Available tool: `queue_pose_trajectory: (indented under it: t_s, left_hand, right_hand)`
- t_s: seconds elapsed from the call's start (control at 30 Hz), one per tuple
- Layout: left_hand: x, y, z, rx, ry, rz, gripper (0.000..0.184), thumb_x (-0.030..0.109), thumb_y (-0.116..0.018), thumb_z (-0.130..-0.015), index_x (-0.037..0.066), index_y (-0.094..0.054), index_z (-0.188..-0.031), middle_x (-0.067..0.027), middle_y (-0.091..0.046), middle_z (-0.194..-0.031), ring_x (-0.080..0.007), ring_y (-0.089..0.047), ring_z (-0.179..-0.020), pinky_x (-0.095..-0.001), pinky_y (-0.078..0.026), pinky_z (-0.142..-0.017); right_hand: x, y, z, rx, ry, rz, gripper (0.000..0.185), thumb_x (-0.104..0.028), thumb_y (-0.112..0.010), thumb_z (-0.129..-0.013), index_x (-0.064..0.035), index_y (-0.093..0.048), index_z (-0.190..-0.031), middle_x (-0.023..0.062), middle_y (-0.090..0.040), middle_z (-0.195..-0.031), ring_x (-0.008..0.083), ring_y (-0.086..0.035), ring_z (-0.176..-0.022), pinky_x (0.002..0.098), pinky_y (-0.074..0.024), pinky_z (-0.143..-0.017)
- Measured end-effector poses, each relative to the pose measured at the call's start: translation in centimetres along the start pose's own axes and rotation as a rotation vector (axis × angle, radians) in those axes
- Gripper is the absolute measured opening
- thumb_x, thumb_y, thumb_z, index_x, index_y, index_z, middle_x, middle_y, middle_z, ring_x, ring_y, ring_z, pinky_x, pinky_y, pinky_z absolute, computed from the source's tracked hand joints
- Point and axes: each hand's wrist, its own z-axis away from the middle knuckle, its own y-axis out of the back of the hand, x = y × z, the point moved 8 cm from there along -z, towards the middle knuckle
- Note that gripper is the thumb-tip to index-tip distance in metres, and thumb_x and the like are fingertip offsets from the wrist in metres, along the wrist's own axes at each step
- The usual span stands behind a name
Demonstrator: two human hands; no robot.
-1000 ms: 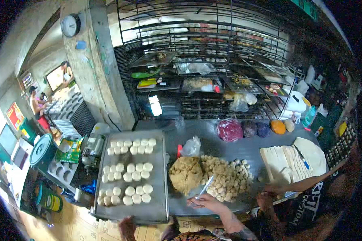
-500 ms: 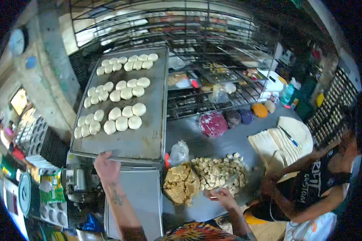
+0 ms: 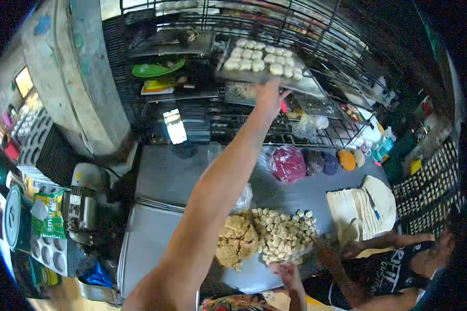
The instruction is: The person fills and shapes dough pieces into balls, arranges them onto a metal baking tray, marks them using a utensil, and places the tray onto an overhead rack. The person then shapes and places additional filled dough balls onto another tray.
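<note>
In the head view, the left hand point(image 3: 269, 94) grips the near edge of a baking tray point(image 3: 310, 86) of dough balls point(image 3: 264, 58), raised at the wire rack point(image 3: 323, 32). The right hand point(image 3: 286, 271), blurred, is beside the cut dough pieces point(image 3: 285, 236); whether it holds anything is unclear.

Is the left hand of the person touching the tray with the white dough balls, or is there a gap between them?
Touching. The head view shows the left hand meeting the near edge of the tray, with no gap visible there.
</note>
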Motion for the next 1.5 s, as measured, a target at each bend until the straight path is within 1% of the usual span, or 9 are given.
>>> queue_pose_trajectory:
  t_s: [0.33, 0.4, 0.53, 0.57, 0.8, 0.9, 1.1, 1.23, 1.5]
  left_hand:
    - [-6.5, -2.4, 1.5, 0.029, 0.663, 0.928, 0.047, 0.019, -0.076, -0.088, 0.004, -0.054, -0.126, -0.0179, -0.067, -0.109, -0.0303, -0.071, -0.090, -0.0425, -0.063, -0.076]
    - [-2.9, 0.8, 10.8, -0.003, 0.752, 1.016, 0.025, 0.015, -0.068, -0.095, 0.005, -0.060, -0.117, -0.0163, -0.070, -0.105, -0.0292, -0.073, -0.085, -0.0407, -0.064, -0.072]
    - [2.8, 10.8, 29.7, -0.033, 0.928, 0.542, 0.038, 0.025, -0.063, -0.101, 0.009, -0.058, -0.135, -0.0106, -0.070, -0.114, -0.0193, -0.070, -0.094, -0.0302, -0.059, -0.070]
    - [4.7, 13.2, 34.6, 0.000, 0.948, 0.505, 0.038, 0.024, -0.062, -0.101, 0.008, -0.058, -0.135, -0.0102, -0.069, -0.118, -0.0198, -0.069, -0.097, -0.0292, -0.059, -0.070]
    - [20.7, 21.6, 62.5, 0.168, 1.378, 0.024, 0.042, 0.025, -0.068, -0.096, 0.005, -0.058, -0.133, -0.0113, -0.069, -0.115, -0.0206, -0.068, -0.097, -0.0329, -0.057, -0.075]
    - [25.2, 22.0, 67.2, 0.404, 1.390, -0.023, 0.040, 0.019, -0.068, -0.095, 0.003, -0.059, -0.131, -0.0091, -0.070, -0.111, -0.0207, -0.069, -0.089, -0.0278, -0.053, -0.074]
    - [26.8, 21.0, 70.9, 0.548, 1.356, 0.029, 0.039, 0.017, -0.067, -0.096, 0.002, -0.059, -0.130, -0.0089, -0.069, -0.108, -0.0195, -0.069, -0.088, -0.0264, -0.053, -0.073]
    - [23.8, 21.0, 71.1, 0.366, 1.367, 0.020, 0.037, 0.014, -0.068, -0.095, 0.002, -0.060, -0.129, -0.0083, -0.069, -0.107, -0.0175, -0.067, -0.085, -0.0252, -0.053, -0.070]
    - [18.5, 22.4, 67.9, -0.235, 1.052, -0.064, 0.033, 0.017, -0.068, -0.096, 0.002, -0.065, -0.125, -0.0090, -0.069, -0.112, -0.0162, -0.066, -0.088, -0.0288, -0.056, -0.077]
  right_hand:
    - [6.8, -1.7, 1.9, -0.147, -0.174, 0.102, 0.013, -0.013, -0.065, -0.096, -0.0009, -0.061, -0.100, 0.0105, -0.069, -0.082, 0.0223, -0.070, -0.072, 0.0328, -0.0564, -0.066]
    - [2.4, -2.9, 1.5, -0.260, 0.200, 0.631, 0.014, -0.016, -0.061, -0.096, -0.0079, -0.056, -0.106, 0.0065, -0.068, -0.080, 0.0246, -0.064, -0.063, 0.0374, -0.0485, -0.058]
    - [6.8, -0.3, -5.5, -0.160, 0.202, 0.993, 0.033, -0.021, -0.058, -0.099, -0.0095, -0.050, -0.129, 0.0022, -0.067, -0.078, 0.0220, -0.060, -0.061, 0.0366, -0.0446, -0.055]
    - [7.1, -1.0, -8.1, -0.448, 0.006, 0.454, 0.041, -0.023, -0.054, -0.102, -0.0118, -0.044, -0.141, 0.0011, -0.065, -0.080, 0.0199, -0.058, -0.059, 0.0364, -0.0413, -0.052]
    - [-2.0, -5.9, -19.2, -0.335, 0.289, 1.016, 0.041, -0.032, -0.053, -0.101, -0.0070, -0.050, -0.134, 0.0149, -0.069, -0.091, 0.0283, -0.063, -0.061, 0.0417, -0.0501, -0.060]
    - [-2.5, -6.4, -20.0, -0.330, 0.077, 0.788, 0.034, -0.031, -0.056, -0.100, -0.0077, -0.053, -0.123, 0.0120, -0.066, -0.093, 0.0297, -0.063, -0.064, 0.0454, -0.0495, -0.062]
    - [-1.8, -5.7, -23.9, -0.052, 0.590, 0.921, 0.028, -0.028, -0.059, -0.097, -0.0060, -0.057, -0.115, 0.0112, -0.065, -0.084, 0.0313, -0.060, -0.063, 0.0447, -0.0450, -0.059]
    - [-4.6, -2.7, -15.1, 0.000, 0.716, 0.651, 0.024, -0.023, -0.062, -0.091, -0.0023, -0.062, -0.103, 0.0117, -0.064, -0.077, 0.0338, -0.060, -0.066, 0.0450, -0.0456, -0.060]
    - [1.7, -5.7, -10.2, 0.193, 1.116, 1.269, 0.014, -0.014, -0.066, -0.086, -0.0040, -0.068, -0.095, 0.0107, -0.066, -0.078, 0.0291, -0.061, -0.068, 0.0377, -0.0492, -0.064]
